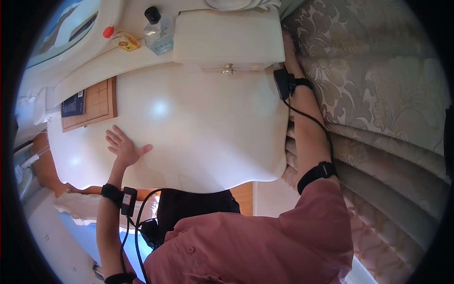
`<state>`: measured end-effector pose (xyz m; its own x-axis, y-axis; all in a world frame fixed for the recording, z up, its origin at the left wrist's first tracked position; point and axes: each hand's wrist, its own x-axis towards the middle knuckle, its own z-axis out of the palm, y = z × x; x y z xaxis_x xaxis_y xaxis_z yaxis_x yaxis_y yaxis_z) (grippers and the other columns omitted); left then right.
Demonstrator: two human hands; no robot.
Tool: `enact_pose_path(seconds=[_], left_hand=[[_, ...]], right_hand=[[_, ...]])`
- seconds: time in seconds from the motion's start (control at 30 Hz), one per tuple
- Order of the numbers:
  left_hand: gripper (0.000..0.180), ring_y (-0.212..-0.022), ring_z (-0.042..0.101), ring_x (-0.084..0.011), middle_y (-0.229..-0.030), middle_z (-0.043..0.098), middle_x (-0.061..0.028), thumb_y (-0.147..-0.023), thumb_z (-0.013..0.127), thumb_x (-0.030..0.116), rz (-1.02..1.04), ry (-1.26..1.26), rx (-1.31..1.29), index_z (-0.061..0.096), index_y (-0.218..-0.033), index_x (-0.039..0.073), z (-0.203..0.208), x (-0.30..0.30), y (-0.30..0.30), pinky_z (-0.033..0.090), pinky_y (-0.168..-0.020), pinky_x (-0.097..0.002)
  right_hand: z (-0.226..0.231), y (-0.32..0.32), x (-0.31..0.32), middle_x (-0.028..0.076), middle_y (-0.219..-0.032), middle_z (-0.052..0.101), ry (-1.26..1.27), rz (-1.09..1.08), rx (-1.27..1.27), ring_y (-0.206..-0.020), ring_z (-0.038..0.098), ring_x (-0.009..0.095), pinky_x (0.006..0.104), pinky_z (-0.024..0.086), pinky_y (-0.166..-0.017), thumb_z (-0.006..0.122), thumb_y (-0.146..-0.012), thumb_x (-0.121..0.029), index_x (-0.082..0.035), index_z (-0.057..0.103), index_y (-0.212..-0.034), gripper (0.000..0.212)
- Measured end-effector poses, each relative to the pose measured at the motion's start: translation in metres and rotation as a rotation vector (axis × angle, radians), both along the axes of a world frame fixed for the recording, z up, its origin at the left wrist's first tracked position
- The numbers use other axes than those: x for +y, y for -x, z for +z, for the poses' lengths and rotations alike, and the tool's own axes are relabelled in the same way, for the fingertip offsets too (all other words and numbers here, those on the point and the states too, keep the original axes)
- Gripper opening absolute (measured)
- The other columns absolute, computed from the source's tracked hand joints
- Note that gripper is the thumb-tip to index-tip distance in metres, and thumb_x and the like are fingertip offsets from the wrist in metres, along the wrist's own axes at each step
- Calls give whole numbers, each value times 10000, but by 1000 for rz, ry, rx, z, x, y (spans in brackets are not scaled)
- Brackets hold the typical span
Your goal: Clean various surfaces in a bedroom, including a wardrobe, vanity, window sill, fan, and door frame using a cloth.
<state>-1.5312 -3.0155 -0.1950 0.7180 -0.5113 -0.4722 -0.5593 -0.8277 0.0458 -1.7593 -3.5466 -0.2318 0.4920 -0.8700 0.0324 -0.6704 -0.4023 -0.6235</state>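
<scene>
My left hand (124, 146) lies flat on the cream-white tabletop (189, 142), fingers spread and thumb out to the right. It holds nothing. Just beyond it is a wooden board with a grid of lines (101, 102), partly covered by a dark blue flat box or booklet (74, 103). My right arm stretches far forward along the table's right side. My right hand (291, 53) is between the white drawer unit (231, 38) and the patterned curtain (369, 52). Its fingers are mostly hidden there, so I cannot make out what they touch.
A clear bottle with a black cap (159, 38) and a small red-capped bottle of yellow liquid (126, 41) stand left of the drawer unit, which has a metal knob (228, 69). A mirror (66, 31) is at the far left. Black cables (309, 115) run from straps along both arms.
</scene>
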Motion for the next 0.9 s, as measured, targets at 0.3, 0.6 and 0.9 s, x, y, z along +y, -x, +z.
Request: enact_pose_path(seconds=[0.3, 0.6, 0.9], left_hand=[[1413, -1250, -123, -555, -1320, -154, -423, -519, 664, 714, 34, -34, -17, -196, -1308, -82, 2, 2, 1, 41, -956, -660], [1269, -1279, -116, -510, -1374, -116, -363, -602, 649, 656, 2, 270, -58, -90, -1362, -42, -13, 26, 4, 15, -951, -674], [787, -1244, 311, -372, -1398, 178, -258, -776, 639, 364, -21, 699, -166, 238, -1355, 14, -27, 236, -35, 322, -977, -439]], right_hand=[[16, 44, 125, 313, -978, 551, -56, -414, 77, -926, 529, 448, 474, 416, -807, 452, -834, -374, 2, 427, -1176, 509], [22, 145, 307, 284, -1108, 441, 140, -353, 199, -1009, 441, 452, 500, 361, -880, 491, -802, -361, -55, 377, -1267, 568], [-15, 182, 436, 319, -1270, 320, 363, -387, 97, -1149, 331, 459, 497, 266, -980, 493, -798, -275, 11, 404, -1227, 523]])
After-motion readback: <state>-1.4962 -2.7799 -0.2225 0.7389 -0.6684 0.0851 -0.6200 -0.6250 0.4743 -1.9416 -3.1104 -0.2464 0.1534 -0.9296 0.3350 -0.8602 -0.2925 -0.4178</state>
